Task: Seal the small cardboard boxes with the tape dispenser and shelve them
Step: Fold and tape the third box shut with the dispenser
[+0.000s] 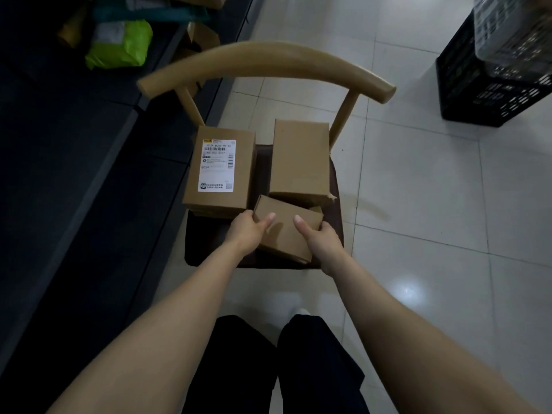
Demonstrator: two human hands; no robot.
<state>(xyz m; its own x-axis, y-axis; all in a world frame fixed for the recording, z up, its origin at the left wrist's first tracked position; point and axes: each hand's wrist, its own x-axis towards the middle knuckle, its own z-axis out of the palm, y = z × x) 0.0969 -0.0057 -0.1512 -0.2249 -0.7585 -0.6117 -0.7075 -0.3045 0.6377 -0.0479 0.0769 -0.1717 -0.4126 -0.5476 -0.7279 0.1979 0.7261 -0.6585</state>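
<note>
Only thumbs [270, 218] show where hands [245, 231] [321, 243] grip box [283, 234]

Wooden chair [268, 62], glossy tiled floor [418, 189]

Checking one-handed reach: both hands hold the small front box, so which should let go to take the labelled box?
Left. The left hand grips the small box on the side next to the labelled box; the right hand grips the far side and would probably have to cross over.
</note>
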